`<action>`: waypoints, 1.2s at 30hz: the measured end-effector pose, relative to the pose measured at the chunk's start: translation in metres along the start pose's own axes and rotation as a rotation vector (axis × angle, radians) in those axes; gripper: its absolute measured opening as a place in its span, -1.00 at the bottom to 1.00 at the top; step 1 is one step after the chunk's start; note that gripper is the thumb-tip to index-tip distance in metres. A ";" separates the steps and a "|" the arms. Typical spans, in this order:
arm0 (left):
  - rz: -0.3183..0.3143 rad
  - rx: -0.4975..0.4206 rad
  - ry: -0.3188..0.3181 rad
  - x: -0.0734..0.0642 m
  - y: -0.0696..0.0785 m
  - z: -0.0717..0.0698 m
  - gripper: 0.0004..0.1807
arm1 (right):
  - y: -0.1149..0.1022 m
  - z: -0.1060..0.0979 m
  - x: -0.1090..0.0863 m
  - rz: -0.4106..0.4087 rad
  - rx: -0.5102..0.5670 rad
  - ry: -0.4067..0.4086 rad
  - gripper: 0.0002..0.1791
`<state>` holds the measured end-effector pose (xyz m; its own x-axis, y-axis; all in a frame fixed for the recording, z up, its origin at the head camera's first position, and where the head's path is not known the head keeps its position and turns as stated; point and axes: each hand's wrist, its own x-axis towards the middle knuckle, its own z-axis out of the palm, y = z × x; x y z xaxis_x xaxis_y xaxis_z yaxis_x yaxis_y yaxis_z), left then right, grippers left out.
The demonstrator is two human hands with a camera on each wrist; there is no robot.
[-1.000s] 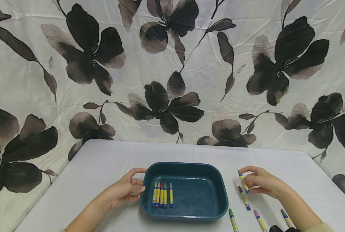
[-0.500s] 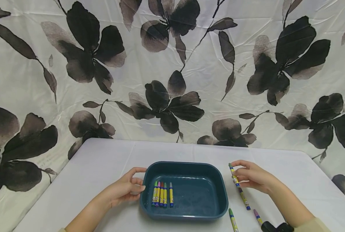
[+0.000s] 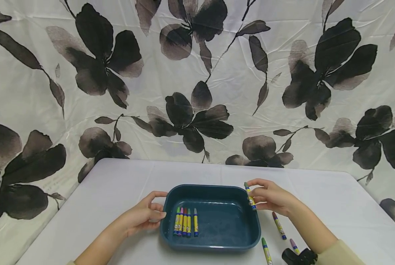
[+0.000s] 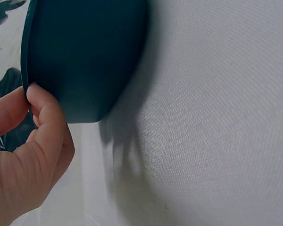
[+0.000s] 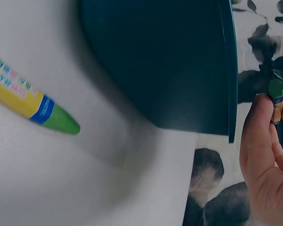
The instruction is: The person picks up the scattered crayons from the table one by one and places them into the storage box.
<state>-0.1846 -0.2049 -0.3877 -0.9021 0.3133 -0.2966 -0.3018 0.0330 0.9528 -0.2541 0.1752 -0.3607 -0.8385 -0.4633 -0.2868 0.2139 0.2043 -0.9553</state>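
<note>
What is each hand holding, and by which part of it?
The left hand pinches the blue tray by the rim at its left end. The right hand holds a green-tipped crayon by its sides, between thumb and fingers.

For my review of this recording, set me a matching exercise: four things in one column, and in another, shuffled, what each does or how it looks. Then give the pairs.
1. Left hand
2. Right hand
3. Tray
4. Bright green crayon

A. Dark blue-green, with five crayons inside
B. Holds a dark green crayon
C. Lies on the table, outside the tray
D. Pinches the tray's rim

Pairs: 1-D, 2-B, 3-A, 4-C
</note>
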 end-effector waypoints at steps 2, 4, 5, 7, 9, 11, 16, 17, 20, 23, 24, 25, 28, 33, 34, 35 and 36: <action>0.000 -0.004 -0.001 0.000 -0.001 0.000 -0.27 | -0.001 0.004 0.003 -0.001 -0.006 -0.004 -0.52; -0.003 -0.007 0.002 0.000 -0.002 0.000 -0.27 | -0.001 0.009 0.006 0.001 -0.009 -0.007 -0.52; -0.003 -0.010 0.002 0.000 -0.002 0.000 -0.27 | -0.001 0.012 0.008 0.002 -0.013 -0.007 -0.52; -0.004 -0.014 0.001 0.000 -0.002 0.000 -0.27 | -0.002 0.017 0.010 0.003 -0.016 -0.011 -0.52; -0.004 -0.013 0.000 0.000 -0.002 -0.001 -0.27 | -0.002 0.022 0.013 0.007 -0.011 -0.013 -0.53; -0.003 -0.011 0.000 0.001 -0.002 -0.001 -0.27 | -0.002 0.028 0.015 0.011 -0.001 -0.021 -0.55; -0.004 -0.006 0.000 0.002 -0.002 0.000 -0.27 | 0.002 0.043 0.021 0.016 0.007 -0.042 -0.57; -0.004 -0.006 0.000 0.002 -0.002 0.000 -0.27 | 0.002 0.047 0.022 0.018 0.007 -0.042 -0.56; -0.003 -0.011 -0.004 0.002 -0.002 0.000 -0.27 | 0.004 0.057 0.026 0.023 0.006 -0.045 -0.55; -0.001 -0.013 -0.006 0.002 -0.001 0.000 -0.26 | 0.006 0.066 0.028 0.029 0.001 -0.043 -0.53; 0.000 -0.013 -0.007 0.002 -0.001 0.000 -0.26 | 0.007 0.068 0.029 0.033 -0.001 -0.043 -0.53; 0.000 -0.014 -0.008 0.002 -0.001 0.000 -0.26 | 0.008 0.071 0.030 0.040 -0.003 -0.040 -0.53; 0.000 -0.011 -0.010 0.002 -0.001 0.000 -0.26 | 0.011 0.078 0.033 0.057 -0.012 -0.025 -0.54; -0.001 -0.006 -0.010 0.002 0.000 0.000 -0.26 | 0.014 0.090 0.037 0.089 -0.036 0.005 -0.58; -0.001 -0.004 -0.009 0.002 0.000 0.000 -0.26 | 0.015 0.093 0.038 0.095 -0.042 0.010 -0.59; -0.001 -0.004 -0.009 0.002 0.000 0.000 -0.26 | 0.016 0.095 0.039 0.104 -0.046 0.013 -0.59; -0.001 -0.003 -0.009 0.002 0.000 0.000 -0.26 | 0.016 0.097 0.040 0.112 -0.050 0.014 -0.59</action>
<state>-0.1863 -0.2039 -0.3878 -0.8990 0.3219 -0.2969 -0.3036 0.0304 0.9523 -0.2353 0.0768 -0.3947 -0.8177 -0.4233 -0.3900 0.2816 0.2968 -0.9125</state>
